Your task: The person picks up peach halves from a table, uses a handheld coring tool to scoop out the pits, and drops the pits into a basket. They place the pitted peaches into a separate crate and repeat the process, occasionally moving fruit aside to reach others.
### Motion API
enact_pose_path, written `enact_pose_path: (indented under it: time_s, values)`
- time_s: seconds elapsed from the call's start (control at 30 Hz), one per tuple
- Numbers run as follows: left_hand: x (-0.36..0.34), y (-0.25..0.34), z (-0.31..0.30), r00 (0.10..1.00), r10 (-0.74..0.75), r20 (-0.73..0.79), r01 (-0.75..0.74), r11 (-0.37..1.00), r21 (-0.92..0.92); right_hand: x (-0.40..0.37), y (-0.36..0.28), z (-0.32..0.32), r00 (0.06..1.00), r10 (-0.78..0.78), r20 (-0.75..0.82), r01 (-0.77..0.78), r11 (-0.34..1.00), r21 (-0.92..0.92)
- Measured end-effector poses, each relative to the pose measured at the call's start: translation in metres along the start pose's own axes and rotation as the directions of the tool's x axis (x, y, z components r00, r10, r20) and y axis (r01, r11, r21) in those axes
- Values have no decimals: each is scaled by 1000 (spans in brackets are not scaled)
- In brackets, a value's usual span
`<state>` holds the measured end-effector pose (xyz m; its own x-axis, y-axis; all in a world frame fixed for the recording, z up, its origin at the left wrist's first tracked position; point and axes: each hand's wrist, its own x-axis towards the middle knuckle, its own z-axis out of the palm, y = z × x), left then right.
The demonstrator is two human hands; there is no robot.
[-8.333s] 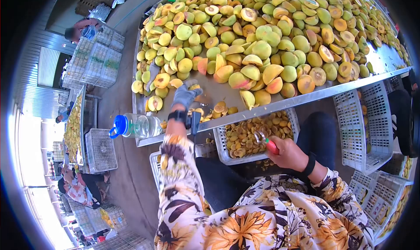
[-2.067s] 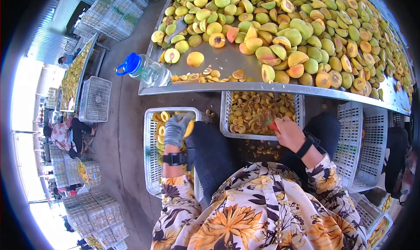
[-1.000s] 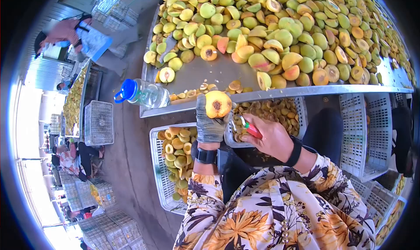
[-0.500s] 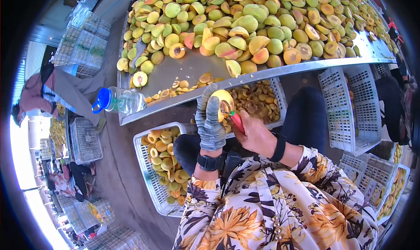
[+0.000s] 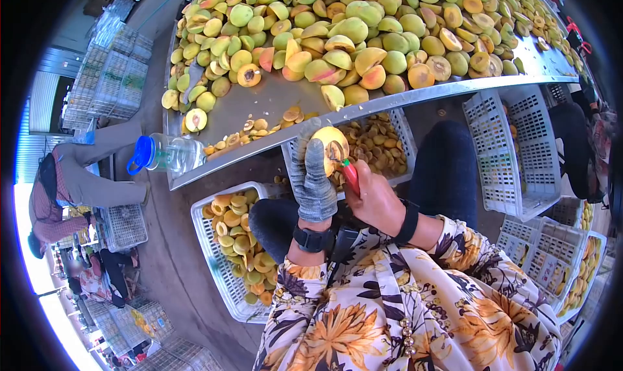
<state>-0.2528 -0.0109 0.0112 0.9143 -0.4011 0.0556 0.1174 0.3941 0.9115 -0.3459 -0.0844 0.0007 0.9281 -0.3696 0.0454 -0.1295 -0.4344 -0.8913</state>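
My left hand (image 5: 313,183), in a grey glove, is wrapped round a yellow peach half (image 5: 331,139) with its cut face turned to the right. My right hand (image 5: 379,205) is bare and closed round the red handle of a pitting knife (image 5: 351,175). A green band marks the end of the handle, and the thin curved metal tip is against the middle of the cut face. Both hands are just in front of the metal table's edge (image 5: 415,100), above a crate of pits and scraps (image 5: 373,147).
Green-yellow peach halves (image 5: 350,30) are heaped on the table. A blue-capped water bottle (image 5: 170,154) stands at its left corner. A white crate of peach halves (image 5: 201,222) is by my left knee; more white crates (image 5: 519,157) are at right. Another person (image 5: 65,192) bends over at far left.
The view has shifted slightly, moving the table a little left and up. Both hands keep their grips, with the knife still at the peach half. The person at far left has bent lower.
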Motion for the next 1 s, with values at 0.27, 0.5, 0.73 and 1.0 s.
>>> enact_pose_path:
  time_s: [0.27, 0.5, 0.73, 1.0]
  values:
    - [7, -17, -16, 998, -44, -40, 45, 999, 26, -2, -2, 1, 992, 39, 124, -52, 994, 99]
    - [25, -16, -40, 918, -288, 272, 235, 949, 210, -1, -2, -4, 966, -9, 258, -27, 990, 136]
    - [19, -24, -31, 942, -332, 54, 332, 893, -303, 7, -4, -10, 984, -4, 178, -6, 998, 58]
    - [11, -30, -20, 981, -178, -72, 153, 951, -269, 5, 0, -13, 979, 48, 197, -80, 985, 155]
